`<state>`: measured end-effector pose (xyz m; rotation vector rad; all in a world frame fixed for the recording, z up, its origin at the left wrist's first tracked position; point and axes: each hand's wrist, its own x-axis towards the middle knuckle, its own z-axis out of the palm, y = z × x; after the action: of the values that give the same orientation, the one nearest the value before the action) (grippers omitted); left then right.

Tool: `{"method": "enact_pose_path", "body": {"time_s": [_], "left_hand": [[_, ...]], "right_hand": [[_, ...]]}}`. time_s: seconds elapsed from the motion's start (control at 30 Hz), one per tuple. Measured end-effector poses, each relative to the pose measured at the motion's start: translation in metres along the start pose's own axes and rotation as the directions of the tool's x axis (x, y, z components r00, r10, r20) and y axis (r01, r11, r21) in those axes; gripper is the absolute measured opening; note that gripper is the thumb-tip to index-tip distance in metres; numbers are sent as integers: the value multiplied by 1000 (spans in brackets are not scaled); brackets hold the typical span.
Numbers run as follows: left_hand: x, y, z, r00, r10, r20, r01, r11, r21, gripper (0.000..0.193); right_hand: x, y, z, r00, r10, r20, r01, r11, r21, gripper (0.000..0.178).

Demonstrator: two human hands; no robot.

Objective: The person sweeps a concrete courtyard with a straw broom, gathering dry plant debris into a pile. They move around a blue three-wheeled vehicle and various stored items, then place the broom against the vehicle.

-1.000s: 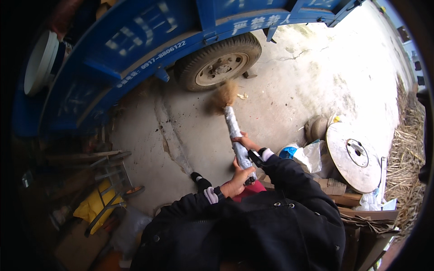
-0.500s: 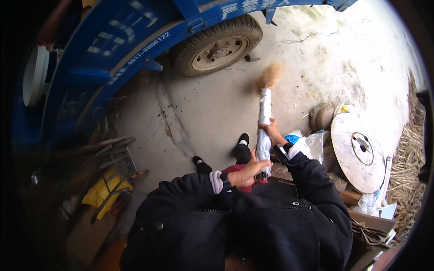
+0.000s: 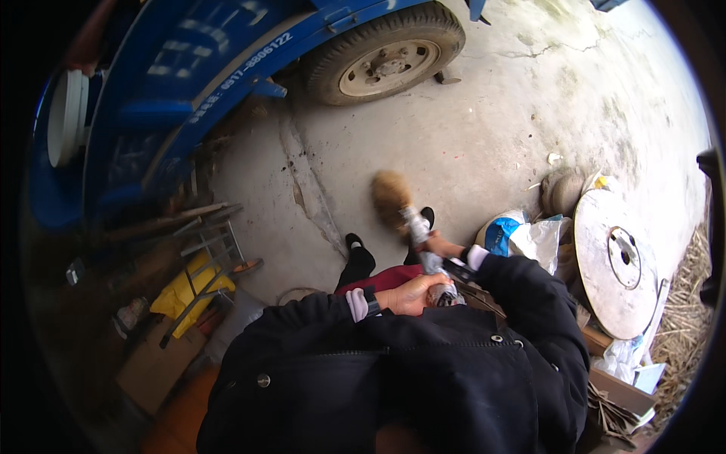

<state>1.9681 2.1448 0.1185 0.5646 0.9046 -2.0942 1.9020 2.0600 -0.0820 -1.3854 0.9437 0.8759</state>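
We locate the brush [image 3: 417, 227] in front of the body, slanting from the jacket [image 3: 378, 378] away and toward the left, over the concrete floor [image 3: 514, 129]. We identify two parts: a silver-wrapped handle [image 3: 414, 222] and a rounded brown bristle head [image 3: 390, 194] at the far end. The head is blurred, and we cannot tell whether it touches the floor.

We find the left hand [image 3: 408, 293] closed around the near end of the handle, just in front of the jacket, with the thumb lying along the top. We find the right hand [image 3: 440, 246] curled around the handle farther up, between the left hand and the bristle head; its fingers are partly blurred.

Beyond the brush, we note a blue truck [image 3: 159, 106] with a dusty tyre [image 3: 386, 60] on the floor. At the right, we note a pale round disc [image 3: 605, 261] with a central hole, leaning at a tilt, and a blue and white sack [image 3: 501, 234] near the right forearm. At the left, we note a yellow bag [image 3: 185, 291] beside a metal frame, above a cardboard sheet [image 3: 155, 371].
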Motion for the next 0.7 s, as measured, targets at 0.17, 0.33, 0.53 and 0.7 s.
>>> {"method": "enact_pose_path", "body": {"time_s": [0.17,0.33,0.53,0.7], "left_hand": [[-9,3,28,987,-15,159,-13,985,172,35],[-44,-16,13,973,228,45,-230,916,328,91],[-57,-26,-15,879,457,-135,-361,824,437,59],[-94,-21,-78,721,656,-222,-579,747,326,13]], "right_hand": [[-80,1,-70,944,280,-173,-126,794,594,79],[-112,-42,-52,905,156,-395,126,789,601,76],[-61,-89,16,993,-113,-19,109,887,448,77],[36,-116,139,908,-272,319,242,961,133,89]]}}
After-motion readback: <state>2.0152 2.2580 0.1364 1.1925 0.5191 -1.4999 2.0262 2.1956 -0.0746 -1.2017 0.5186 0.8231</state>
